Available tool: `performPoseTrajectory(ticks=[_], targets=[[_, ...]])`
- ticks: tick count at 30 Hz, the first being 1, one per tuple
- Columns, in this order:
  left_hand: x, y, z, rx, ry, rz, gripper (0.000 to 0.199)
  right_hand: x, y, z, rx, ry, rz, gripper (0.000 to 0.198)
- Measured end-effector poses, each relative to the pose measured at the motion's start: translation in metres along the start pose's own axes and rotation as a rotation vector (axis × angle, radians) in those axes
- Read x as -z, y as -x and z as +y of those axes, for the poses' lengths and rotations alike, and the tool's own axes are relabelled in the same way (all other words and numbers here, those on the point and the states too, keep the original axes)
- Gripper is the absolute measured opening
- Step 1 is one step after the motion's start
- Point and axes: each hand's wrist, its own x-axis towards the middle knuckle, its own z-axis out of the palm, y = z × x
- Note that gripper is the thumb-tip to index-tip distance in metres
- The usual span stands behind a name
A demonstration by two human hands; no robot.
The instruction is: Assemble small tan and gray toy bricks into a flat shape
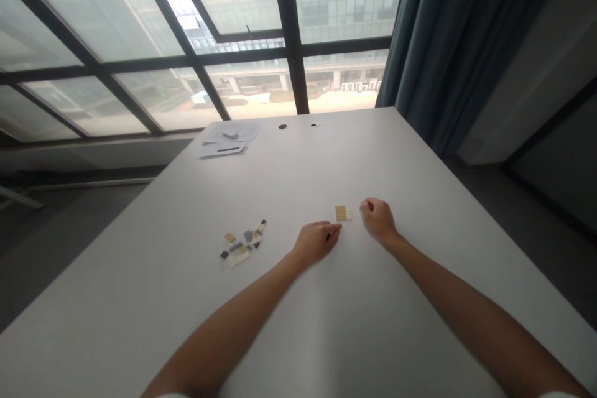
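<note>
A small tan building-brick plate (340, 212) lies on the white table, with a white piece (347, 214) at its right side. Just below its near edge is the tip of my left hand's (317, 241) stretched index finger; whether it touches cannot be told. The other left fingers are curled, and nothing shows in them. To the right of the plate and apart from it, my right hand (377, 216) rests on the table as a loose fist, no object visible in it. Left of my left hand lies a loose pile of small grey, tan, white and dark bricks (237, 247).
Papers (222, 149) with a small white item on top lie at the far left corner of the table (298, 168). Two round holes (283, 127) sit near the far edge. Beyond are large windows, with a blue curtain (429, 43) at the right.
</note>
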Motion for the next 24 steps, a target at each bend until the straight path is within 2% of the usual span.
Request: performPoseTrajectory(ticks=[6,10,15,19,24], targets=[[0.004,-0.002,-0.001,0.021,0.074,0.009,0.032,-0.002,-0.002,0.002,0.001,-0.020,-0.001,0.032],[0.008,-0.003,-0.001,0.027,0.036,-0.012,0.028,-0.001,-0.001,0.002,0.014,-0.028,0.011,0.032],[0.005,-0.004,-0.004,-0.002,-0.022,-0.022,0.024,-0.001,-0.003,0.005,0.031,-0.041,0.010,0.031],[0.003,-0.005,-0.009,-0.034,0.027,-0.031,0.021,-0.004,-0.005,0.010,0.043,-0.049,0.013,0.031],[0.003,-0.005,-0.011,-0.015,0.078,-0.031,0.027,-0.006,-0.006,0.013,0.056,-0.036,0.014,0.031]])
